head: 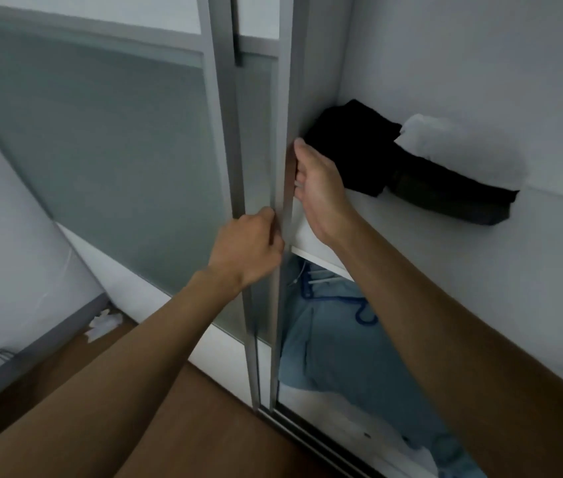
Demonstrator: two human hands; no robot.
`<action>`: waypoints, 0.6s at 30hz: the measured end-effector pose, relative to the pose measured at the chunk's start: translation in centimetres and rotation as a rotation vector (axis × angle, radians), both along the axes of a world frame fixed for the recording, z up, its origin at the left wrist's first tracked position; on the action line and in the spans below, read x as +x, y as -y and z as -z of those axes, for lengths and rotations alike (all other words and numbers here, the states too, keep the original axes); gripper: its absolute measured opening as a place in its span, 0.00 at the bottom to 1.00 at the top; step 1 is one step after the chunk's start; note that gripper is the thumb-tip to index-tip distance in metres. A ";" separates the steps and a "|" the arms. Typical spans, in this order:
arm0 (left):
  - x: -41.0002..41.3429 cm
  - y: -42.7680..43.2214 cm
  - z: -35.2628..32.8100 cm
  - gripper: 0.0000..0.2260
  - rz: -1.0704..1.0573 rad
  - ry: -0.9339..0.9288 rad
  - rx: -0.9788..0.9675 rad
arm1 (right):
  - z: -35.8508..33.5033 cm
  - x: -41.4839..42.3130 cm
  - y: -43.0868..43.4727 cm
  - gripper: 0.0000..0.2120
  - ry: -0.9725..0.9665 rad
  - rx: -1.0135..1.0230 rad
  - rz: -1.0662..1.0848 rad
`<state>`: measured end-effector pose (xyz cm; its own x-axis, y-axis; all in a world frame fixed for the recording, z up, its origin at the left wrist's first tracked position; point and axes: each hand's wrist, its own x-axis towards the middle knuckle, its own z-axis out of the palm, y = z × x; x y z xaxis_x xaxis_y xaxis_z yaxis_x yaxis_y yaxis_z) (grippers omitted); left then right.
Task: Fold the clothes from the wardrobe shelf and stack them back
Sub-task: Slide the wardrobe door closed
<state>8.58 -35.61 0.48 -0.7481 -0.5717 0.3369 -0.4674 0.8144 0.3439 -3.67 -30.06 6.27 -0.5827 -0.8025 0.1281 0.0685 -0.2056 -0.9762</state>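
- Hands come first in the head view. Both are on the metal edge of the sliding door [281, 132]. The left hand [249, 243] has its fingers clenched round the front of that edge. The right hand [318, 188], just above it, hooks its fingers behind the same edge with the thumb lying up along it.
- Gripping one edge from both sides looks meant to slide the door away from the opening, so the whole shelf [411, 243] can be reached. On that reading, no folding has begun.
- Clothes for the task lie on the shelf, right of the door edge. A black bundle [349, 146] sits loosely heaped just beside the edge, directly behind the right hand.
- Further from the door edge, a white garment [462, 146] rests on top of a dark folded piece [445, 198]. These two are already stacked, though untidily.
- Under the shelf, also right of the door edge, pale blue clothing [335, 357] hangs in the lower space. A blue hanger [362, 312] shows against it.
- Left of the door edge and lower, the wooden floor [204, 426] shows between the forearms.
- Writing: no brand, label or lettering can be read on the door, the shelf or the garments.
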 end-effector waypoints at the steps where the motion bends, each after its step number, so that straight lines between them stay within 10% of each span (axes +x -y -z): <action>1: 0.0 -0.3 0.1 0.07 0.014 -0.010 0.014 | 0.0 0.0 -0.3 0.14 -0.004 0.000 0.004; 18: -5.2 -14.6 1.0 0.04 0.436 0.075 0.002 | 0.1 -3.6 -19.4 0.20 -0.051 -0.018 0.249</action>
